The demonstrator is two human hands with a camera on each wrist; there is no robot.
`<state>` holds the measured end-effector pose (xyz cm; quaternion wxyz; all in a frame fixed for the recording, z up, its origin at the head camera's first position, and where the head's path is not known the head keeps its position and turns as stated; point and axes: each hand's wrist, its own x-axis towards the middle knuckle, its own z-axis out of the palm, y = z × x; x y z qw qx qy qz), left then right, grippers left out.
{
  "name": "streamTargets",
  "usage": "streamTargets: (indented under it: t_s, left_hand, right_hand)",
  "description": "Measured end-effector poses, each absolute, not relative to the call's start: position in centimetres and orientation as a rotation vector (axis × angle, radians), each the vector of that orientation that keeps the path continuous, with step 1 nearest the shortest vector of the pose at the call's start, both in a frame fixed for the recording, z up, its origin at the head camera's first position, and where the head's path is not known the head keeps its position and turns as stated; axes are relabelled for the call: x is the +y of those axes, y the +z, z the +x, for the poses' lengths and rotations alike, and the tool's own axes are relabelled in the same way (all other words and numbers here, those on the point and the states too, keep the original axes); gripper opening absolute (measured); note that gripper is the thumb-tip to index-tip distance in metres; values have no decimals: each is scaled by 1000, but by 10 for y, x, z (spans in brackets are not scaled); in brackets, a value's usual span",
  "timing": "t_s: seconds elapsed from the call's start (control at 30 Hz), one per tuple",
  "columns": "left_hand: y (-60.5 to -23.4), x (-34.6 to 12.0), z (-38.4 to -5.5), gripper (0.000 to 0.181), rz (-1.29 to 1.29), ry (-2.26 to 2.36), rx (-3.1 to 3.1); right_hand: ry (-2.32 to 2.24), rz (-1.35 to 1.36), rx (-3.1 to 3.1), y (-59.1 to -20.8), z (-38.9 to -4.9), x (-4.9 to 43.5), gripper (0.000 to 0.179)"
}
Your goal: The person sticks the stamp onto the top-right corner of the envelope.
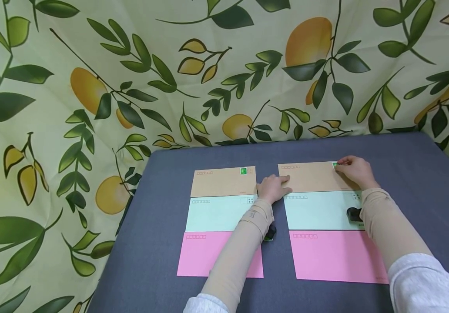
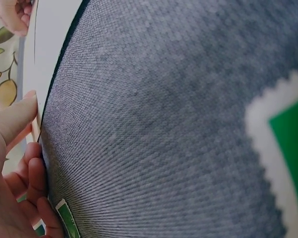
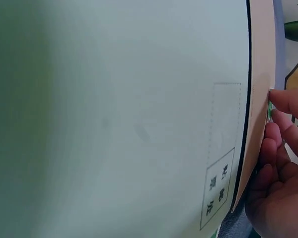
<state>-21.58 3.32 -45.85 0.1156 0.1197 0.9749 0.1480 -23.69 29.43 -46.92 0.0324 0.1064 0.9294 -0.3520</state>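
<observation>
At the upper right corner of the right-hand tan envelope [image 1: 306, 178], my right hand [image 1: 355, 169] pinches a small green stamp [image 3: 269, 110] between thumb and forefinger. My left hand [image 1: 272, 188] touches that envelope's left edge with thumb and forefinger extended, its other fingers bent. In the left wrist view one green stamp [image 2: 68, 218] lies on the cloth by the left fingers, and another green stamp [image 2: 293, 144] looms large at the right edge. The left-hand tan envelope [image 1: 220, 182] bears a green stamp [image 1: 243, 171] in its upper right corner.
Below each tan envelope lie a mint envelope, left [image 1: 212, 215] and right [image 1: 314, 213], and a pink envelope, left [image 1: 201, 254] and right [image 1: 334, 256]. A grey-blue cloth [image 1: 146, 243] covers the table. Behind hangs a leaf-and-fruit patterned curtain [image 1: 193, 95].
</observation>
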Motion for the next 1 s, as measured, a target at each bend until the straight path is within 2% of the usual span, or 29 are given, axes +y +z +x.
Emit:
streamTargets:
  t_s: [0.2, 1.0]
  left_hand:
    - [-458, 33, -217, 47, 349, 432, 2855]
    - [-460, 36, -217, 47, 327, 467, 2845]
  right_hand:
    - [-1064, 327, 2858, -467, -237, 295, 43]
    - [-1107, 331, 2813, -474, -236, 296, 47]
